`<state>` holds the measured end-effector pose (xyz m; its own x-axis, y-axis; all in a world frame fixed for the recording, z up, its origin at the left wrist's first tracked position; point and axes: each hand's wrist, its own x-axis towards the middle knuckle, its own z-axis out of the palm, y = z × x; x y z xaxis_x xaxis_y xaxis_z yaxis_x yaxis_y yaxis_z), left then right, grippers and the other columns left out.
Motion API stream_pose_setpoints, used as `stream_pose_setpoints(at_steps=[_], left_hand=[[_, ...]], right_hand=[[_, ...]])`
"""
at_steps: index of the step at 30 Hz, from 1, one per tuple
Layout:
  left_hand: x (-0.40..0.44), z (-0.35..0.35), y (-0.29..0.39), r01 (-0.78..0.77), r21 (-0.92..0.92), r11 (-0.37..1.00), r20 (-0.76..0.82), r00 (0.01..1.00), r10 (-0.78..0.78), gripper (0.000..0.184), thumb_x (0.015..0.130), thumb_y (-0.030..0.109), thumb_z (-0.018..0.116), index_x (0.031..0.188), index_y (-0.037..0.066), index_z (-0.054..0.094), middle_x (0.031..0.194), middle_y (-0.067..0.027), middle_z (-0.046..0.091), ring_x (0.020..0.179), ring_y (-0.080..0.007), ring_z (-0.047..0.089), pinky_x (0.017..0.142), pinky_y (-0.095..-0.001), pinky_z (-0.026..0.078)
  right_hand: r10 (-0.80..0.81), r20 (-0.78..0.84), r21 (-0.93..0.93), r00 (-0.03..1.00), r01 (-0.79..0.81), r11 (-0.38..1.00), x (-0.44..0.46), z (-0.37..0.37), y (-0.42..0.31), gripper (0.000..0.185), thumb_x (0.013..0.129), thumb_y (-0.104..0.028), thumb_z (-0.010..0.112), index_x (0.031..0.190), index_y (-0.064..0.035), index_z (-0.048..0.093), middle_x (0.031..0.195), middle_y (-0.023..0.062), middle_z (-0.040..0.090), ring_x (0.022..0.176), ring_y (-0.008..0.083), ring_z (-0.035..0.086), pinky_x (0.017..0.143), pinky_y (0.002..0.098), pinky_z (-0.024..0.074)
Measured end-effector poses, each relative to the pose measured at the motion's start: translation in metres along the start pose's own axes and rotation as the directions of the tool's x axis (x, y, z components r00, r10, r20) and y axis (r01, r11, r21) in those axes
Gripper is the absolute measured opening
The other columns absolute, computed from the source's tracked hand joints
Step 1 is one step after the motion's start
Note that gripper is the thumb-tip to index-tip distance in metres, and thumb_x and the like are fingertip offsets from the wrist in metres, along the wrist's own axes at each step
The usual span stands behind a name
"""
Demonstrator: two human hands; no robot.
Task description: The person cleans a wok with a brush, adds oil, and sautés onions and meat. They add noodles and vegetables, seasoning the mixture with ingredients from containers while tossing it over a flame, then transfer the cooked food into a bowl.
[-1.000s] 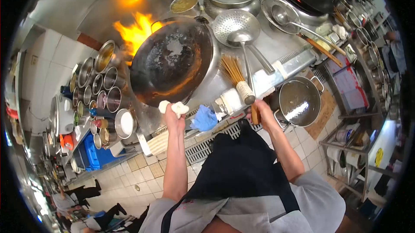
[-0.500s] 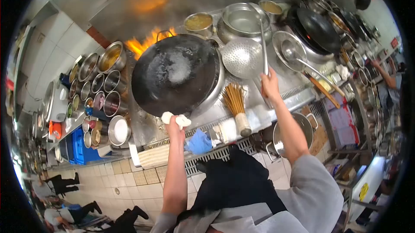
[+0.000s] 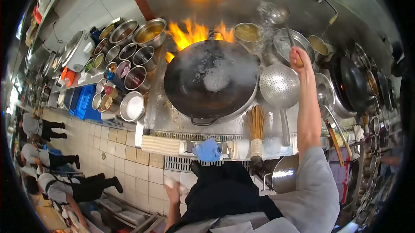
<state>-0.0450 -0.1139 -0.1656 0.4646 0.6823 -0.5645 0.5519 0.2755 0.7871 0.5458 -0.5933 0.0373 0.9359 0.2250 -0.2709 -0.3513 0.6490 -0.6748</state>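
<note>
My right hand (image 3: 300,59) grips the wooden handle of a metal ladle (image 3: 280,16), raised above the back of the stove; water splashes from its bowl. Below that hand are a round pot of water (image 3: 281,48) and a perforated skimmer (image 3: 280,87). My left hand (image 3: 173,193) hangs low beside my black apron, closed on a white cloth (image 3: 170,183). A large black wok (image 3: 190,90) sits on the burner, with bubbling liquid (image 3: 217,79) at its middle and steam over it. No hand touches the wok.
Flames (image 3: 190,34) rise behind the wok. A bamboo brush (image 3: 256,131) and a blue cloth (image 3: 207,149) lie along the stove's front. Seasoning containers stand at left, including a bowl of white powder (image 3: 132,106). Several people in grey shirts are at far left.
My left hand has left the wok's near rim and dropped to my side with the cloth. My right hand has lifted the ladle up from the water pot. The view has shifted.
</note>
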Motion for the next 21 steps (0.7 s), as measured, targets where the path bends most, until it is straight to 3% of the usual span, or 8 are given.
stream_pose_setpoints(at_steps=[2, 6, 10, 12, 15, 17, 20, 21], left_hand=[[-0.003, -0.041, -0.073, 0.052, 0.379, 0.924, -0.139, 0.990, 0.002, 0.047, 0.077, 0.016, 0.068, 0.116, 0.002, 0.047, 0.101, -0.0155, 0.057, 0.084, -0.0271, 0.059, 0.070, -0.0411, 0.052], [-0.020, -0.111, -0.198, 0.229, 0.733, 0.640, -0.245, 0.967, -0.066, 0.046, 0.077, 0.020, 0.068, 0.115, 0.002, 0.049, 0.104, -0.0161, 0.059, 0.091, -0.0301, 0.059, 0.076, -0.0430, 0.050], [-0.036, -0.155, -0.269, 0.269, 0.836, 0.478, -0.229, 0.963, -0.141, 0.045, 0.076, 0.024, 0.067, 0.113, 0.002, 0.052, 0.108, -0.0167, 0.060, 0.097, -0.0331, 0.058, 0.083, -0.0450, 0.049], [-0.027, -0.177, -0.292, 0.204, 0.872, 0.445, -0.182, 0.979, -0.092, 0.045, 0.076, 0.026, 0.067, 0.112, 0.001, 0.053, 0.110, -0.0170, 0.061, 0.100, -0.0346, 0.058, 0.086, -0.0459, 0.048], [0.008, -0.211, -0.301, -0.224, 0.963, 0.152, 0.187, 0.955, 0.229, 0.045, 0.076, 0.029, 0.066, 0.111, 0.001, 0.055, 0.112, -0.0174, 0.062, 0.105, -0.0368, 0.057, 0.091, -0.0474, 0.047], [0.027, -0.187, -0.239, 0.192, 0.473, 0.860, -0.333, 0.943, -0.028, 0.030, 0.073, 0.017, 0.073, 0.085, -0.003, 0.054, 0.091, -0.0170, 0.060, 0.076, -0.0246, 0.059, 0.063, -0.0416, 0.046], [-0.018, -0.131, -0.095, 0.272, 0.186, 0.944, -0.315, 0.927, -0.205, 0.044, 0.071, 0.023, 0.071, 0.103, -0.001, 0.051, 0.092, -0.0156, 0.061, 0.078, -0.0275, 0.061, 0.075, -0.0427, 0.054], [-0.020, -0.127, -0.091, 0.285, 0.255, 0.924, -0.386, 0.906, -0.174, 0.037, 0.072, 0.023, 0.075, 0.092, -0.001, 0.055, 0.093, -0.0153, 0.061, 0.075, -0.0239, 0.059, 0.065, -0.0445, 0.045]], right_hand=[[-0.303, -0.147, -0.415, 0.942, 0.220, 0.883, -0.035, 0.011, 0.025, 0.013, 0.088, -0.007, 0.054, 0.077, -0.0080, 0.048, 0.057, 0.0007, 0.049, 0.040, 0.0083, 0.044, 0.033, 0.0229, 0.0327], [-0.572, -0.212, -0.877, 0.792, 0.104, 0.469, -0.057, -0.028, 0.074, 0.002, 0.083, -0.006, 0.052, 0.082, -0.0039, 0.052, 0.060, 0.0070, 0.055, 0.038, 0.0139, 0.046, 0.034, 0.0271, 0.0372], [-0.224, -0.418, -0.312, 0.880, 0.093, 0.945, -0.061, -0.009, 0.070, 0.007, 0.084, -0.002, 0.050, 0.077, -0.0048, 0.050, 0.058, 0.0045, 0.052, 0.040, 0.0123, 0.047, 0.036, 0.0256, 0.0378], [-0.130, -0.368, 0.090, 0.921, 0.175, 0.981, -0.035, 0.009, 0.045, 0.011, 0.084, -0.001, 0.050, 0.075, -0.0055, 0.048, 0.057, 0.0026, 0.049, 0.042, 0.0108, 0.047, 0.037, 0.0239, 0.0370], [-0.085, -0.305, 0.126, 0.948, 0.129, 0.984, -0.003, 0.034, 0.023, 0.015, 0.086, -0.001, 0.052, 0.074, -0.0076, 0.046, 0.056, 0.0000, 0.047, 0.046, 0.0089, 0.048, 0.037, 0.0220, 0.0357], [-0.041, -0.221, 0.035, 0.974, 0.050, 0.998, 0.014, 0.021, 0.009, 0.013, 0.086, -0.002, 0.052, 0.076, -0.0077, 0.047, 0.056, 0.0004, 0.048, 0.044, 0.0093, 0.047, 0.037, 0.0229, 0.0355], [-0.188, -0.202, -0.327, 0.961, 0.115, 0.938, 0.010, 0.004, 0.011, 0.006, 0.084, -0.002, 0.052, 0.079, -0.0060, 0.050, 0.057, 0.0025, 0.050, 0.041, 0.0111, 0.046, 0.036, 0.0256, 0.0360], [-0.323, -0.227, -0.524, 0.919, 0.164, 0.836, -0.006, 0.010, 0.029, 0.003, 0.083, -0.003, 0.052, 0.081, -0.0051, 0.051, 0.057, 0.0034, 0.051, 0.040, 0.0117, 0.045, 0.035, 0.0266, 0.0360]])
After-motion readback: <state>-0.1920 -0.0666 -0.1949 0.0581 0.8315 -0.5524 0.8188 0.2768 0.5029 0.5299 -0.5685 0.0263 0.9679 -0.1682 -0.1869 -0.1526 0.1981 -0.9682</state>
